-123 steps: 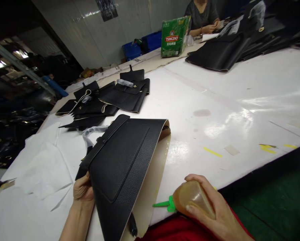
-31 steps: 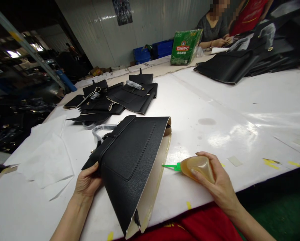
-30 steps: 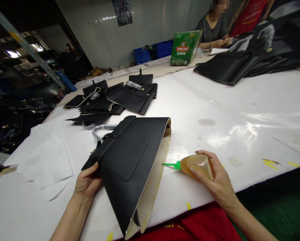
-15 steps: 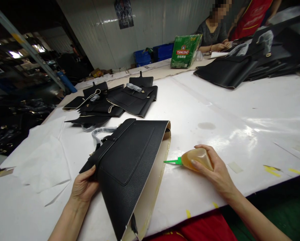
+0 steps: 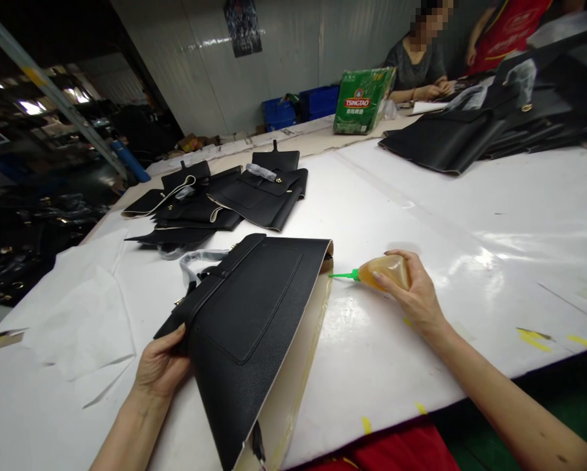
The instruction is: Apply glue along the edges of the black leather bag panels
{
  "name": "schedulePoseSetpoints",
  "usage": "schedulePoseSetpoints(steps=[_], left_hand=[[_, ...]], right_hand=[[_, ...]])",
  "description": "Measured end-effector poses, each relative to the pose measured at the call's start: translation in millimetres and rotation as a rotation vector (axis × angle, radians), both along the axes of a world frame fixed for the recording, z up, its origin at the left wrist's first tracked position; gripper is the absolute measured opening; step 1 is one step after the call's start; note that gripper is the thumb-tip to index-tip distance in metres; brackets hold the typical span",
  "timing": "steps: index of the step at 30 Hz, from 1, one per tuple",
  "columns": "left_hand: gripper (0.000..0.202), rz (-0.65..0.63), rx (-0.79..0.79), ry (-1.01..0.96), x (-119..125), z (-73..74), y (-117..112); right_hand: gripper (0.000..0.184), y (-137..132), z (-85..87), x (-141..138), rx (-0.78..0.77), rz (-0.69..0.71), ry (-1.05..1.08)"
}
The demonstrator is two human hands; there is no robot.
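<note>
A black leather bag panel (image 5: 254, 314) with a cream underside lies folded on the white table (image 5: 470, 216) in front of me. My left hand (image 5: 162, 366) grips its near left edge, lifting the upper flap. My right hand (image 5: 414, 294) is closed on an amber glue bottle (image 5: 386, 270). Its green nozzle (image 5: 343, 275) points left at the far right corner of the panel's cream edge.
More black leather pieces (image 5: 225, 196) are piled at the back left, and a larger stack (image 5: 470, 127) at the back right. White sheets (image 5: 68, 314) lie at the left. A green carton (image 5: 362, 101) stands at the far edge, beside a seated person (image 5: 418, 62).
My right hand has carried the glue bottle away from me along the panel's open edge, from the near end to the far corner. My left hand has kept its hold.
</note>
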State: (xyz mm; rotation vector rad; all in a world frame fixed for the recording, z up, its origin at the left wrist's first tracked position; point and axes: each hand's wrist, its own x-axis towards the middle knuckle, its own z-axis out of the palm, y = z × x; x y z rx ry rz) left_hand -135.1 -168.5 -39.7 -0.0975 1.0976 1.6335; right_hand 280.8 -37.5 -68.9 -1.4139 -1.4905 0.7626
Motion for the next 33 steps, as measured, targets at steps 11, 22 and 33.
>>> schedulePoseSetpoints(steps=[11, 22, 33], left_hand=[[0.042, -0.012, 0.033, -0.028, 0.3, 2.1, 0.5], [0.044, -0.029, 0.046, -0.035, -4.0, -5.8, 0.1], [0.046, 0.037, 0.117, 0.023, 7.1, -4.0, -2.0]], right_hand=[[0.048, 4.3, 13.5, -5.6, 0.072, -0.022, -0.026], [0.043, -46.3, 3.8, -14.3, -0.076, 0.056, 0.007], [0.045, -142.0, 1.6, -31.1, -0.298, 0.187, 0.053]])
